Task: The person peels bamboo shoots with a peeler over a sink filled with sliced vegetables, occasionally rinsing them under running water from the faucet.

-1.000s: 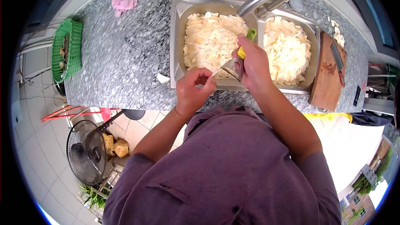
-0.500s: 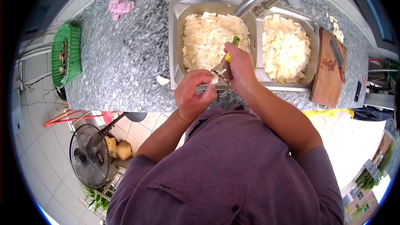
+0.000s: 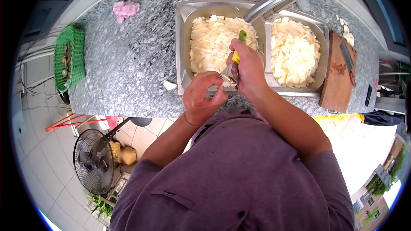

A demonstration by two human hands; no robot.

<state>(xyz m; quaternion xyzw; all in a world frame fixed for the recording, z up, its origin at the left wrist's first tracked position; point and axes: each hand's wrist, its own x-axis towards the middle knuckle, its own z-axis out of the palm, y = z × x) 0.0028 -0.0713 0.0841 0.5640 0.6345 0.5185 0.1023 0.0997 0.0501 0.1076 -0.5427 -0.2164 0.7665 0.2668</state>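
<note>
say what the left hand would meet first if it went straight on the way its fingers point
Most likely the metal end of the tool held in the right hand; whether the left hand touches it is unclear.

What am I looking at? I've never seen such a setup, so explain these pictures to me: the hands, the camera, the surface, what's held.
There's no machine, just a person's two bare hands. One camera, worn on the head, looks forward and down. The right hand grips a tool with a green and yellow handle; the left hand seems to pinch a small pale piece at its metal head. Both basins of the sink hold pale slices. On the stone counter lie a pink cloth, a white wedge and a cutting board bearing a knife.
</note>
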